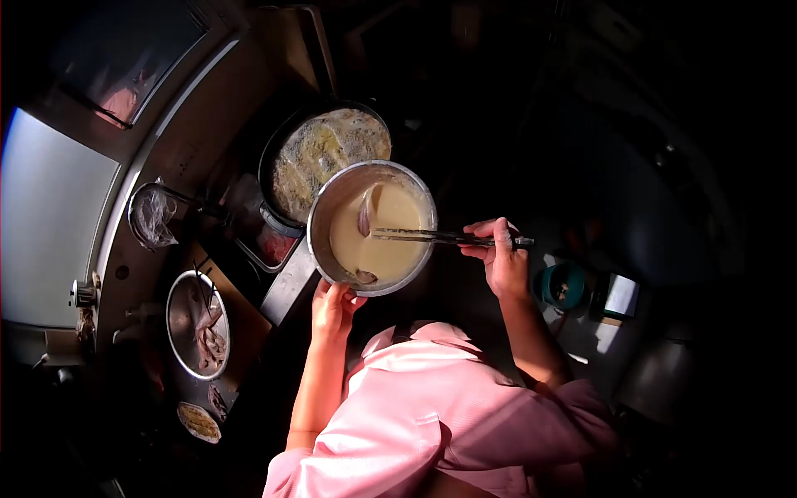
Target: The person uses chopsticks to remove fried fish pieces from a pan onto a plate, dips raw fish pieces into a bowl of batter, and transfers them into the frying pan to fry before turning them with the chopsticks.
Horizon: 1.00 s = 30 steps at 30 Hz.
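Note:
My left hand (334,307) grips the near rim of a round metal pot (318,241), thumb and fingers closed on its edge. Pale cream-coloured batter (394,261) fills the pot's bottom. In my right hand (503,259) is a pair of dark chopsticks (432,236), held nearly level across the pot's right rim. Their tips touch or nearly touch a coated, pinkish-grey piece (365,214) that looks like fish, part-sunk in the batter. Another dark bit (364,275) shows near the pot's lower edge. Just beyond the pot, a frying pan (264,170) holds bubbling oil with pieces in it.
At left, a metal bowl (173,332) holds raw, fish-like pieces and dark utensils. Clear plastic (156,216) lies in a round-rimmed item above it. A tray with red contents (274,246) sits beside the pan. A teal container (560,286) stands at right. Much of the right side is dark.

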{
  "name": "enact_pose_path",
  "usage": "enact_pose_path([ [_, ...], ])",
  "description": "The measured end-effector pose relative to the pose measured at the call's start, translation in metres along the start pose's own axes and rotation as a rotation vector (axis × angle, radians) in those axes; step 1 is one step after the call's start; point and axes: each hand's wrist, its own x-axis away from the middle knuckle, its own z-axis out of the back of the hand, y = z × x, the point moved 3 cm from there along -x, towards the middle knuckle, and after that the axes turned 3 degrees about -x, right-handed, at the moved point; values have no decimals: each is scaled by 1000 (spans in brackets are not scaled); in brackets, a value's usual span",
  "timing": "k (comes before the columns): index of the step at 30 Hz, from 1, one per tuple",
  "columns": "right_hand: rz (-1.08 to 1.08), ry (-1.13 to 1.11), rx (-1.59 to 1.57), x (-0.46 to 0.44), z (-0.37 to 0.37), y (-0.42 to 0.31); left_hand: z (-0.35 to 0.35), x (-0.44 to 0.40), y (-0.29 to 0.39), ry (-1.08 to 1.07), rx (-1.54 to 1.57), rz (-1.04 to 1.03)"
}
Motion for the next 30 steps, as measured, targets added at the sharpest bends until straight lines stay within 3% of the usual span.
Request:
enact_pose_path([
  [7,-33,384,-174,-31,74,-22,-75,-115,-54,-79,-84,120],
  [18,-141,486,-41,-152,139,-30,-168,-287,-100,-69,16,95],
  [21,-60,473,20,-199,142,-18,-181,-329,-109,-48,8,48],
  [23,-46,405,286,-243,131,-8,-187,-346,-108,-13,-5,81],
  [25,-2,205,405,-285,128,17,-187,-361,-107,26,-16,103],
  [28,79,91,523,-338,115,51,-182,-383,-110,42,-92,140],
  [30,393,-80,655,-364,96,58,-189,-388,-106,48,32,75],
])
